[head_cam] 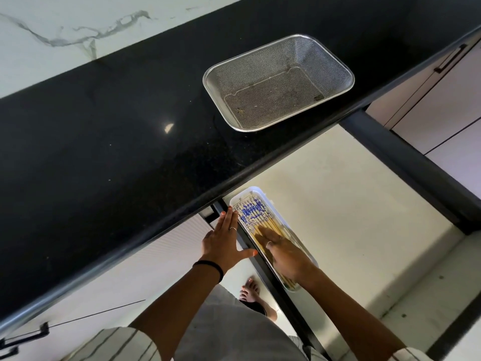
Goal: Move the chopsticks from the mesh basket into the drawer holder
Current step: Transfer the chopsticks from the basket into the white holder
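The chopsticks (263, 220) lie bundled side by side in the drawer holder (268, 198), a long, narrow white tray with rounded corners. They are pale bamboo along most of their length, and the ends pointing toward the counter carry a blue and white pattern. Those patterned ends sit close to the holder's far end, while the plain ends run under the person's hand toward its near end.

The holder rests in the open drawer (351, 204), tight against the drawer's left edge and partly tucked below the front lip of the black countertop (104, 131). The drawer floor is a cream colour, framed by dark side rails.

The right hand (282, 252) lies flat on the chopsticks with its fingers straight and spread, pressing down on the plain wooden part; a ring shows on one finger. The left hand (223, 239) is likewise open, fingers straight and together, thumb stretched out to the side. Its fingertips touch the holder's left rim near the counter lip, and a dark band circles the wrist.

The mesh basket (279, 82), a rectangular steel one, stands on the countertop near its front edge, with no chopsticks in it.
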The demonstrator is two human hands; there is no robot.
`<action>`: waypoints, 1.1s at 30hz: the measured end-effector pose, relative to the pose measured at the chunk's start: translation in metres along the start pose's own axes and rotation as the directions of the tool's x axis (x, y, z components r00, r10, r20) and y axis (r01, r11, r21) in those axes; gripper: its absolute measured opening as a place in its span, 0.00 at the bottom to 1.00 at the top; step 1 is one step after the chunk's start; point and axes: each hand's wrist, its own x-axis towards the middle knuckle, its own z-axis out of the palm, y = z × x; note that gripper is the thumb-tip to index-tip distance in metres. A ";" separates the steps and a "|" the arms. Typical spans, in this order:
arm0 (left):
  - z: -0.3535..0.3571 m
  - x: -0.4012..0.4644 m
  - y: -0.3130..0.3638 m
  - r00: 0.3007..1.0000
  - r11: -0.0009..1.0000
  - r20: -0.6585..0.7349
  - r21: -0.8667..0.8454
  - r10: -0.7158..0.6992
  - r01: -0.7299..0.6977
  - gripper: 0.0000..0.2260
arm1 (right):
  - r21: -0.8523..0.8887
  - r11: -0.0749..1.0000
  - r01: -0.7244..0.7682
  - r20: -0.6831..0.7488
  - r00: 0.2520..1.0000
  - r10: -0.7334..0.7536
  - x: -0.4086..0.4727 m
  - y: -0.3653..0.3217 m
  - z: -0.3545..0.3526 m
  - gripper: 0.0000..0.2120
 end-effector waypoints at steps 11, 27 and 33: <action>0.000 0.000 0.000 1.000 1.000 -0.005 -0.007 -0.001 0.001 0.51 | -0.129 0.989 0.078 0.057 0.996 -0.071 -0.004 0.008 0.002 0.20; 0.002 0.001 0.000 1.000 1.000 0.003 0.012 -0.004 0.004 0.50 | 0.027 0.987 -0.159 0.000 0.987 0.159 -0.002 -0.004 0.000 0.32; 0.002 0.001 0.000 1.000 1.000 0.003 0.008 -0.003 0.003 0.50 | 0.013 0.998 -0.057 0.014 0.998 0.057 -0.001 0.002 -0.001 0.29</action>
